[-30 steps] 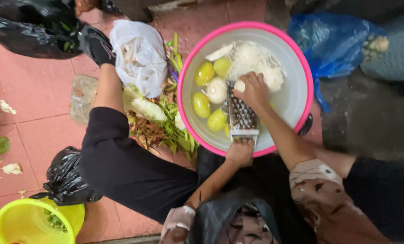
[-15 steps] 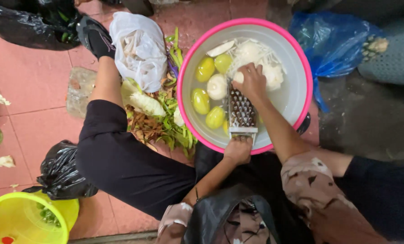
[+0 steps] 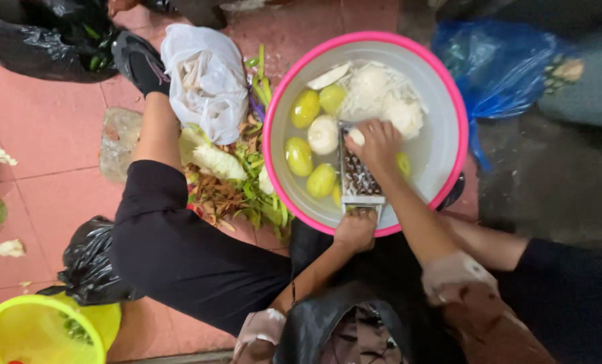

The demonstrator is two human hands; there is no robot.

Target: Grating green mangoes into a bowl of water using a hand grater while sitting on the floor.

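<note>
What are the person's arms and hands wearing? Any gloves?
No gloves: the left hand and right hand are bare, with no rings or watch showing. Both forearms are bare too. Loose patterned sleeves in pinkish beige and brown are pushed up near the elbows.

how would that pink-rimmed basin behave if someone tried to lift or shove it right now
The basin probably feels heavy and sloshy: it holds what looks like water, with yellow-green fruits and a shredded white pile in it. A shove would likely spill it. The grater leaning on its rim, held by the left hand, could slip.
</note>
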